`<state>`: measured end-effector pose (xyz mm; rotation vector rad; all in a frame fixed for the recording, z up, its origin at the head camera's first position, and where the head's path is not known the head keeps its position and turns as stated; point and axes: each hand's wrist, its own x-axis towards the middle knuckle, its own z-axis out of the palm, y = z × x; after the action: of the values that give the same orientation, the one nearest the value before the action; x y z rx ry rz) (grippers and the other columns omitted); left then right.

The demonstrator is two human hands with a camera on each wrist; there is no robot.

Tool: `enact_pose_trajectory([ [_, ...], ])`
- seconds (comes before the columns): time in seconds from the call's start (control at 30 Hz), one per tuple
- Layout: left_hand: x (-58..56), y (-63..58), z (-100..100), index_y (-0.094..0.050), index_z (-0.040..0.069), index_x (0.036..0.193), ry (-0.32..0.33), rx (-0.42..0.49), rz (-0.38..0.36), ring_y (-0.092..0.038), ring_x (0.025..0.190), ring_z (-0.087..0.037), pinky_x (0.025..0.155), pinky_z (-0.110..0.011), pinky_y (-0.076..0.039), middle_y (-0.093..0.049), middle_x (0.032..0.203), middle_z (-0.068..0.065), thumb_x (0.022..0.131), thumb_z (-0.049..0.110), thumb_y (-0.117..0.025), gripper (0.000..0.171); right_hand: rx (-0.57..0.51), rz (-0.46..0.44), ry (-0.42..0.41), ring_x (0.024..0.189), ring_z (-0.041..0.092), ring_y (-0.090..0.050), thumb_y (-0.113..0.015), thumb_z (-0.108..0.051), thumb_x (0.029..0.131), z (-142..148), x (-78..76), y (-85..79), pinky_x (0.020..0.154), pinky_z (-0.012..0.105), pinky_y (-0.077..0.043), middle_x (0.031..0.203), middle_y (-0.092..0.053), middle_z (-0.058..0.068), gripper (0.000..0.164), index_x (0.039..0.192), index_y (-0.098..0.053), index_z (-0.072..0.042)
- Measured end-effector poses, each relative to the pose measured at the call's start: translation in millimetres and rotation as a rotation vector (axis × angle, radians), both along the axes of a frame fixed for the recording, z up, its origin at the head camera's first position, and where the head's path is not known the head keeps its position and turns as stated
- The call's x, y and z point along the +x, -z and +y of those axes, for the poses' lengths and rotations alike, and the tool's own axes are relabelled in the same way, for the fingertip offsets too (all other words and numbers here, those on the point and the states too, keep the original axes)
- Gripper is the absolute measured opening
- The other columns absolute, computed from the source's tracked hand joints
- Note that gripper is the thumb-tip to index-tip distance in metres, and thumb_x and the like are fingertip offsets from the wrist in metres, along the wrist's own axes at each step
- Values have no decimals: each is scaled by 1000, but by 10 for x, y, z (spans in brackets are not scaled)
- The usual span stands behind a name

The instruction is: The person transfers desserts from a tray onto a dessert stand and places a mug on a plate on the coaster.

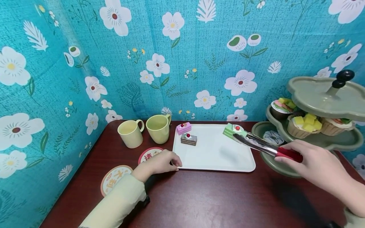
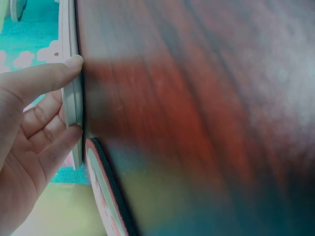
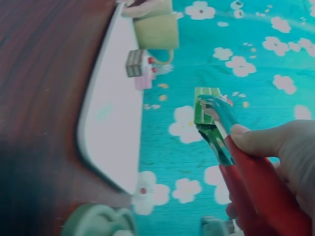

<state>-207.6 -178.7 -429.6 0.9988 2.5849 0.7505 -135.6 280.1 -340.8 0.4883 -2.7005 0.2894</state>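
My right hand grips the red handles of metal food tongs. Between the tong tips is a green layered cake slice with a red cherry, held above the right part of a white tray. In the right wrist view the slice is clear of the tray surface. My left hand holds the tray's near left corner; thumb and a finger touch its rim in the left wrist view. On the tray's left side sit a pink cake slice and a brown one.
Two yellowish mugs stand left of the tray. Two round coasters lie near my left arm, one partly under it. At right rises a tiered green stand with several cupcakes and a doughnut. Flowered cloth hangs behind the table.
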Motion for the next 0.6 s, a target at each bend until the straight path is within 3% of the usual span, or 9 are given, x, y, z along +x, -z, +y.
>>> enact_pose_trajectory([
  [0.2, 0, 5, -1, -77, 10, 95, 1, 2, -3, -59, 79, -4, 77, -25, -54, -69, 84, 6, 88, 2, -78, 10, 27, -12, 17, 62, 15, -47, -94, -33, 70, 16, 66, -213, 49, 30, -36, 77, -61, 1, 46, 96, -73, -2],
  [0.33, 5, -9, -3, -77, 10, 96, -1, -1, -5, -59, 79, -5, 77, -25, -53, -70, 85, 5, 88, 2, -78, 11, 31, 64, 18, 61, 16, -49, -93, -37, 69, 69, 90, -357, 49, 30, -37, 79, -65, 7, 48, 92, -73, -1],
  [0.47, 11, -28, 1, -78, 10, 96, -9, -7, -12, -59, 79, -5, 78, -25, -53, -69, 84, 7, 89, 4, -78, 10, -9, 118, 42, 61, 16, -51, -90, -44, 73, 129, 111, -470, 47, 28, -37, 82, -67, 15, 54, 93, -73, 3],
  [0.6, 5, -34, 3, -77, 11, 96, -10, -5, -21, -59, 79, -6, 78, -25, -53, -68, 84, 8, 89, 4, -78, 10, -79, 94, 82, 67, 21, -53, -89, -34, 78, 186, 117, -540, 47, 24, -36, 86, -65, 25, 54, 100, -69, 11],
])
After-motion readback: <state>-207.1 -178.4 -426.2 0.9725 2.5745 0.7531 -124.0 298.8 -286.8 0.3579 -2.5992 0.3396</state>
